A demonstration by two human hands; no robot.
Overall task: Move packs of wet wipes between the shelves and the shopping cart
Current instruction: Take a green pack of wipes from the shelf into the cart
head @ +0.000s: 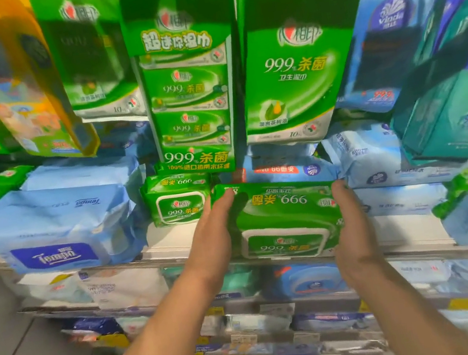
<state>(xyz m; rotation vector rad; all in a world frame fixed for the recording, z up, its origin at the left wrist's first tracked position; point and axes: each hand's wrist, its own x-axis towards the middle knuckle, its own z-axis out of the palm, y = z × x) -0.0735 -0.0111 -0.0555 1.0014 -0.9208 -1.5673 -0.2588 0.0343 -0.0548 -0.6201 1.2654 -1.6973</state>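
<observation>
Left hand: the left hand point(214, 227) lies along the left edge of the held pack, fingers nearly straight and pressed flat against its side, fingertips reaching the far corner.
Right hand: the right hand point(351, 219) cups the right edge of the same pack, its fingers going round behind the pack, hidden (the pack is squeezed between the two hands).
Held pack: a green pack of wet wipes point(282, 215) with a white-rimmed flip lid on top, tilted with its near end lower, held at the front lip of the white shelf point(168, 238); whether its underside touches the shelf cannot be told.
Shelf, just left: a second green lidded pack point(179, 200) stands on the shelf, close beside the held one.
Shelf, further left: a pale blue Tempo pack point(58, 228) with more blue and green packs behind it.
Shelf, right: stacked blue-and-white packs point(378, 159), and one red-labelled blue pack point(284, 170) behind the held pack.
Hanging above: tall green multipack bags point(296, 74), a yellow bag point(16, 89) at left, blue and teal bags point(405, 24) at right.
Lower shelves: rows of smaller blue and white packs point(306, 283) behind yellow price tags, blurred.
</observation>
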